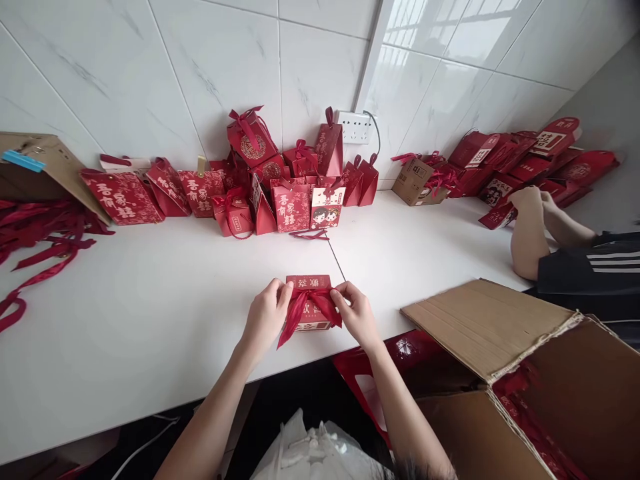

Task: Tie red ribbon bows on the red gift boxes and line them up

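A white top [313, 450] sits nearest. The left hand [269, 308] and right hand [357, 312] each pinch one side of a ribbon [299, 308] bowed across a red box [308, 281], near the table's [150, 300] front edge. Gift boxes [291, 210] line the wall [230, 67] beyond; a carton [493, 327] stands open at right.

The little red box [308, 282] looks like smooth printed card, more matt than shiny; the bow [296, 312] on it is soft cloth ribbon with a satiny sheen; the tabletop [150, 287] is smooth with a faint gloss; the wall tiles [230, 60] are properly glossy, marble-look, catching reflections. The big carton [490, 327] is just matt brown cardboard, pretty ragged along the edges; the socket strip [355, 133] looks like smooth plastic.
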Tool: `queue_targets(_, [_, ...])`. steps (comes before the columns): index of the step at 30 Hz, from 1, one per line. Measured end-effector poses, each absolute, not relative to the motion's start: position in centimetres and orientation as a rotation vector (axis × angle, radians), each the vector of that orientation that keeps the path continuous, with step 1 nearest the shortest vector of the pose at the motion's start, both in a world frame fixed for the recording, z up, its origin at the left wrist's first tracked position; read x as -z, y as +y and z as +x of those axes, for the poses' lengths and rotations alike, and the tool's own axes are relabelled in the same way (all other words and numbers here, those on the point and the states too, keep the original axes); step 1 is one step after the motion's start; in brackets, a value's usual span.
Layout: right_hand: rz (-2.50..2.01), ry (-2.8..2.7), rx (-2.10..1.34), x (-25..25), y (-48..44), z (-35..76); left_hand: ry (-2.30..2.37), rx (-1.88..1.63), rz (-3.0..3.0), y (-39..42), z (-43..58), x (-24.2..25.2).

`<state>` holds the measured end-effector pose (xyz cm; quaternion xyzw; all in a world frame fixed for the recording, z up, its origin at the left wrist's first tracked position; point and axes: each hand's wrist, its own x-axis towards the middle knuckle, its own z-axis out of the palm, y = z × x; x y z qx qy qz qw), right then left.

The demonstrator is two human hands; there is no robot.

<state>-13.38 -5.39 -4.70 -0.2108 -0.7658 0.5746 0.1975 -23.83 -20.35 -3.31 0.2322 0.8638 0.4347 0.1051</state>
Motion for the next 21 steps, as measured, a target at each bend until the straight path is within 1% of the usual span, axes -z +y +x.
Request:
queue_targets(6, [-0.634, -2.009, -1.736, 5.7, -5.5, -13.3, 2.537, -1.409, 0.567, -20.0, -23.6, 4.0])
queue_targets(14, [-0.726, -1.713, -2.072, 6.4, -5.5, -13.6, 2.442, -1.463, 0.57, -19.9, -23.8, 4.7])
queue_targets(17, [-0.737, -1.868, -1.989, 5.6, -5.0, -13.2, 2.364, -1.461, 0.631, -20.3, -24.2, 4.5])
queue_targets(21, [-0.717, -2.276, -1.7, 3.9, -4.9, -11.9, 2.235, -1.476, 0.641, -20.9, -24.6, 4.0])
